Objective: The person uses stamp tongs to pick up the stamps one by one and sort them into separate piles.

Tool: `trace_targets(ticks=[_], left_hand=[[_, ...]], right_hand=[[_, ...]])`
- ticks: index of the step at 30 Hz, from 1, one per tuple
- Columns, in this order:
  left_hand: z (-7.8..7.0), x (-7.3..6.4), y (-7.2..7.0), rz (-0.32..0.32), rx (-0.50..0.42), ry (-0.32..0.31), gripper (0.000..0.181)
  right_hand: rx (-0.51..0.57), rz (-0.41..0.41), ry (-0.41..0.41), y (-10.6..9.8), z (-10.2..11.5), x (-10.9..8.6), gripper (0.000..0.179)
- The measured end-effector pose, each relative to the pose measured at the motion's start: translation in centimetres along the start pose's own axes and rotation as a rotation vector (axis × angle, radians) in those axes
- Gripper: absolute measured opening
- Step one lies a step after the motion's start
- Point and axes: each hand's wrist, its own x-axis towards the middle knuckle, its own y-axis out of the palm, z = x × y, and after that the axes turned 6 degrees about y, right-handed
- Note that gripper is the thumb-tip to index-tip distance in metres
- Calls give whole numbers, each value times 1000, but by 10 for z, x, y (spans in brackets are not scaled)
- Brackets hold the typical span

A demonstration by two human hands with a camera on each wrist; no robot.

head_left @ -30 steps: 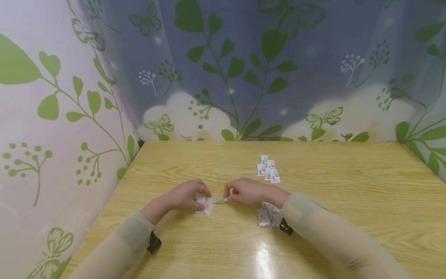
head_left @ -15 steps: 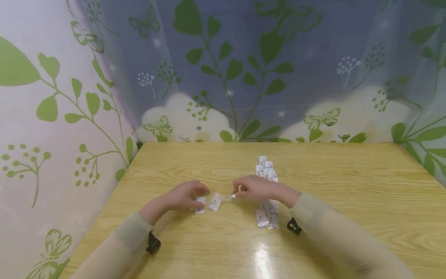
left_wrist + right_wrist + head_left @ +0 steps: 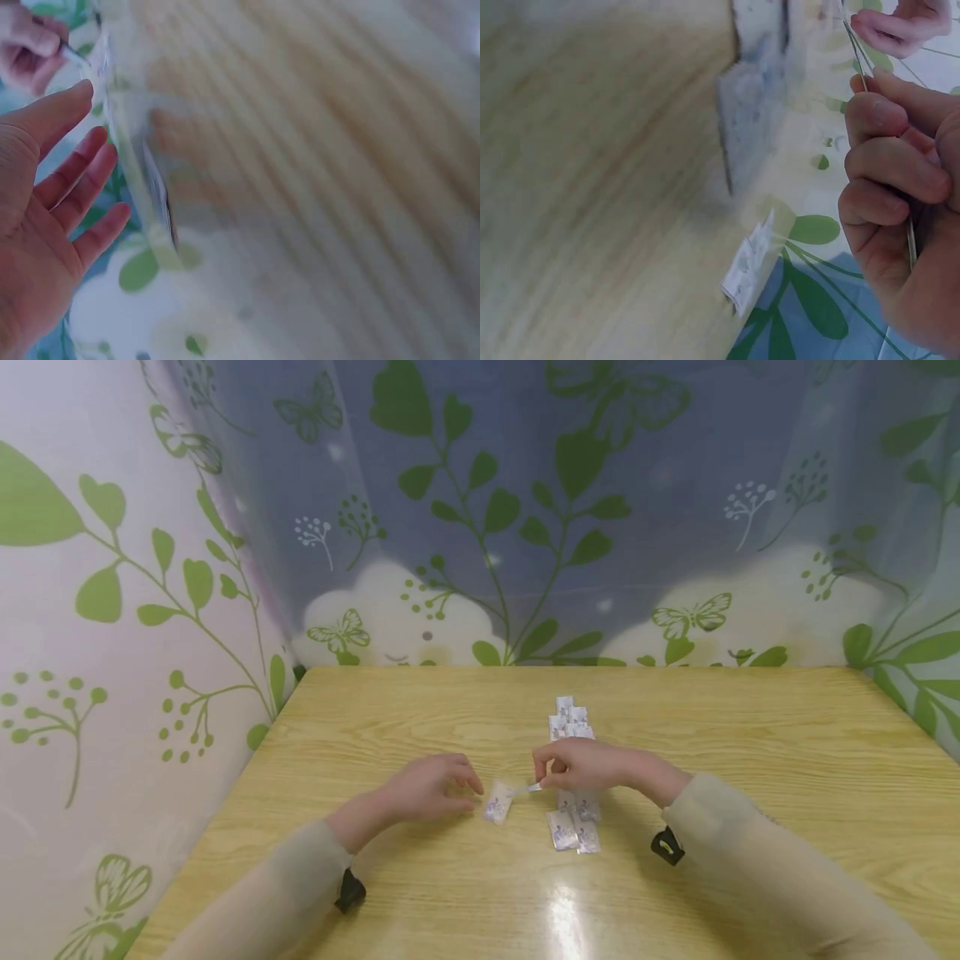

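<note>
Held in my right hand (image 3: 588,764) are thin metal tweezers (image 3: 855,45), fingers curled round them. The tweezers' tips meet the corner of a small white packet (image 3: 498,802) with purplish print, in the head view between my hands. Just left of this packet, my left hand (image 3: 437,787) hovers with fingers loosely extended and nothing held. A thin flat packet (image 3: 159,193) lies on the table under it in the left wrist view; the hand hides that spot in the head view. Beneath my right hand, a near group of packets (image 3: 564,831) is partly covered.
A far group of overlapping white packets (image 3: 566,717) lies behind my right hand, partly hidden by it. The wood-grain table (image 3: 750,718) ends at a leaf-print curtain (image 3: 480,527) at the back and left. Black straps (image 3: 667,846) sit on both wrists.
My right hand has drawn the tweezers and packet to the right, towards the near group. My left hand has left the packet it was touching and shifted right as well.
</note>
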Motion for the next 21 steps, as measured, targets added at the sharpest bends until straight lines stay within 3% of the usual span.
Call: trace_targets(ticks=[3, 6, 21], left_hand=[[-3, 8, 6, 46, 17, 41, 13], [-3, 12, 12, 72, 39, 32, 11], [-6, 17, 17, 45, 65, -34, 9]], right_hand=[[8, 7, -21, 5, -3, 1, 9], [-20, 2, -42, 8, -6, 4, 9], [-38, -35, 22, 12, -5, 7, 8]])
